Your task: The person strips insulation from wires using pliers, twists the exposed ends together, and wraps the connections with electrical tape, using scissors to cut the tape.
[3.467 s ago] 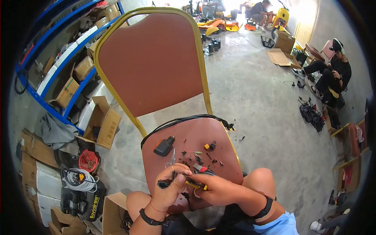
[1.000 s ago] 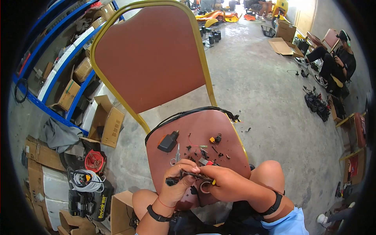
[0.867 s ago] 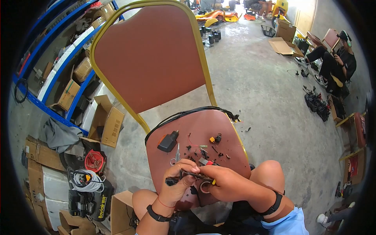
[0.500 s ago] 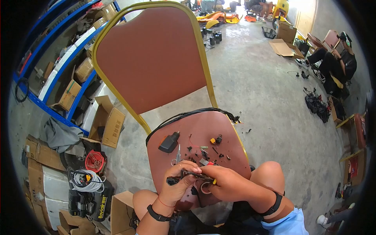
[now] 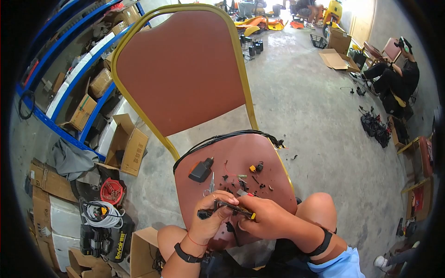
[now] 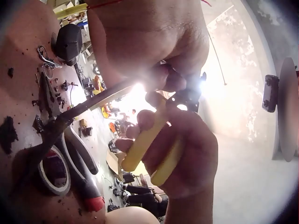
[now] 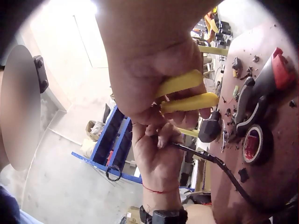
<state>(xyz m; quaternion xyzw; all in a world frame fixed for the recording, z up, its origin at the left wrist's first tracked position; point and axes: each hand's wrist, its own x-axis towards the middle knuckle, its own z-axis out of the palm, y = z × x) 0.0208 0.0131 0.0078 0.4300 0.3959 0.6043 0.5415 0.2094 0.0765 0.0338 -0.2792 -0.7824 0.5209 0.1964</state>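
Over the front of the chair seat, my two hands meet. My left hand (image 5: 209, 221) grips a black cable (image 7: 230, 175), pinching it between thumb and fingers; its length hangs down to the seat in the right wrist view. My right hand (image 5: 266, 216) holds wire strippers with two yellow handles (image 7: 190, 102), fingers curled round them. The tool's dark head sits at my left fingertips, largely covered by fingers. On the seat below lie pliers with grey-black handles (image 6: 80, 149), a roll of black tape (image 7: 266, 140) and small silver scissors (image 5: 212, 183).
Black scraps, a yellow connector (image 5: 252, 168) and a black plug-like block (image 5: 200, 171) lie on the red chair seat (image 5: 232, 150). A bundle of black cable (image 5: 218, 137) runs along its back edge. Cartons (image 5: 127, 146) and blue shelving (image 5: 88, 118) stand left; a person sits far right.
Since the earliest frame the head view has shifted, and the yellow handles show less. Over the last second my right hand has turned slightly, covering the tape roll. Both hands keep their holds.
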